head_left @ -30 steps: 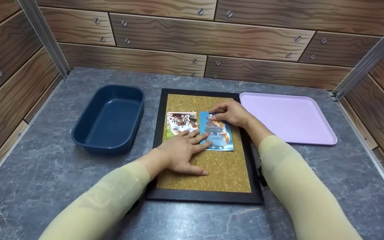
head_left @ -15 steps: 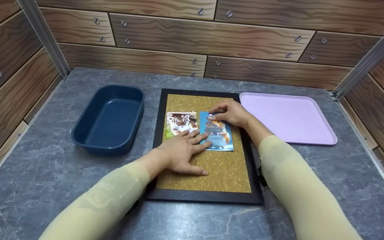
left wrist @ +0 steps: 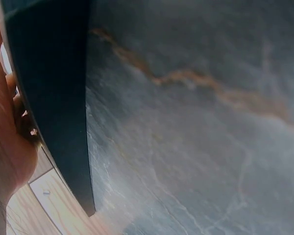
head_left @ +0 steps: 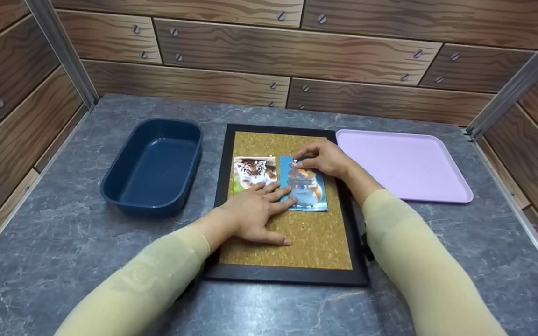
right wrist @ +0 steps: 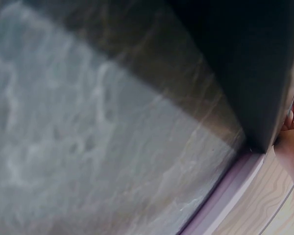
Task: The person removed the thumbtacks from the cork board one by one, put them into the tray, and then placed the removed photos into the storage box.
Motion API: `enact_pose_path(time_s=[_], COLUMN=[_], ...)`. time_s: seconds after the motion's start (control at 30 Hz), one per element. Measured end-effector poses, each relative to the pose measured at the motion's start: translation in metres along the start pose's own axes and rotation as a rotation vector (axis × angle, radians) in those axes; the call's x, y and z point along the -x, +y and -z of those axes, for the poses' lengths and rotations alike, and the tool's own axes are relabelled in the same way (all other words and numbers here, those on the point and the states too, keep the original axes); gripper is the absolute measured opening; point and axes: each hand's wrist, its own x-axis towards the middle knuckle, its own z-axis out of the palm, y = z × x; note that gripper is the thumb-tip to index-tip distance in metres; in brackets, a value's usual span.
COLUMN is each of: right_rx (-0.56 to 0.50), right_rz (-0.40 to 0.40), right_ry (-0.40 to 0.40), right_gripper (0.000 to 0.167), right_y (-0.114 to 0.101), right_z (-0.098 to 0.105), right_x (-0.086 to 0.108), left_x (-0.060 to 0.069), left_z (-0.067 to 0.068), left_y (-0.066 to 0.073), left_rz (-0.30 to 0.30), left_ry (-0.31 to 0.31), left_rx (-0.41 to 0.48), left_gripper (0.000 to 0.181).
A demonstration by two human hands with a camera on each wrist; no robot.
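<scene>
A cork board (head_left: pixel 297 247) in a black frame lies on the table. Two pictures rest side by side on it: a tiger picture (head_left: pixel 254 170) on the left and a blue cartoon picture (head_left: pixel 307 189) on the right. Spread flat, the left hand (head_left: pixel 256 212) lies over the lower part of the tiger picture, its fingertips on the blue picture's left edge. At the top of the blue picture, the right hand (head_left: pixel 323 158) pinches a small clear pin (head_left: pixel 295 161) between thumb and finger. Another small pin (head_left: pixel 271 156) shows at the tiger picture's top edge.
A deep dark blue bin (head_left: pixel 152 172) stands left of the board. On the right, a flat lilac tray (head_left: pixel 404 165) lies against the frame's edge. Wood-patterned walls (head_left: pixel 250 51) enclose the back and sides. Both wrist views show mostly table surface and frame edge.
</scene>
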Motion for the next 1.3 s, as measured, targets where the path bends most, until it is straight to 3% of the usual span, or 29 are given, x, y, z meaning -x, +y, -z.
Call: enact_pose_path(time_s=[0.6, 1.3], right_rx=[-0.049, -0.016], right_rz=[-0.008, -0.015], right_ry=[-0.016, -0.001], right_gripper=[0.023, 0.020], right_y=[-0.0024, 0.0003], right_z=[0.0007, 0.0000], right_x=[-0.0002, 0.0001], left_x=[-0.0001, 0.0001], left_z=[0.0011, -0.0001], left_y=[-0.0007, -0.0002], left_rz=[-0.001, -0.004], left_ry=[-0.006, 0.002], left_rx=[-0.011, -0.002], left_gripper=[0.101, 0.102])
